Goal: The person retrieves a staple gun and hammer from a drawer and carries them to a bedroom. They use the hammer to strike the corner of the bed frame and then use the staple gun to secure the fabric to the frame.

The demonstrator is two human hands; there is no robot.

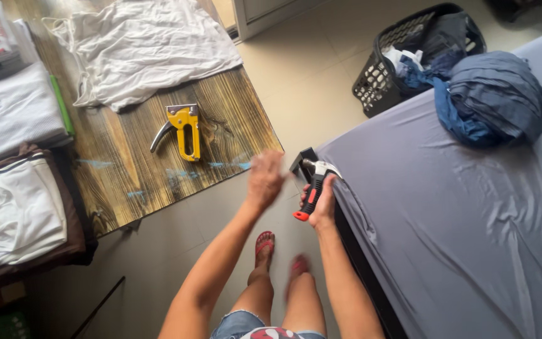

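Nearest the camera, bare knees and two feet in red sandals (265,242) stand on the tiled floor (308,94), and both forearms reach away from me. From my distant seat I see the right hand (322,201) wrapped closed around the black-and-red grip of a hammer (313,185), its steel head resting at the near corner of the bed (446,207), where the grey sheet (472,238) meets the dark frame (302,160). The left hand (265,179) is blurred, fingers spread loosely and holding nothing, hanging in the air just left of the hammer and near the right edge of the wooden table (127,169). A yellow staple gun (183,130) lies untouched on that table, beyond the left hand, with a white garment (145,50) spread at its far end and folded cloth (14,163) stacked to the left. I judge the work in hand to be tapping at the bed corner with the hammer; any further stroke calls for a steady aim at that corner, the free hand kept clear. A laundry basket (377,81) sits far right beside a heap of blue clothes (490,97) on the bed.
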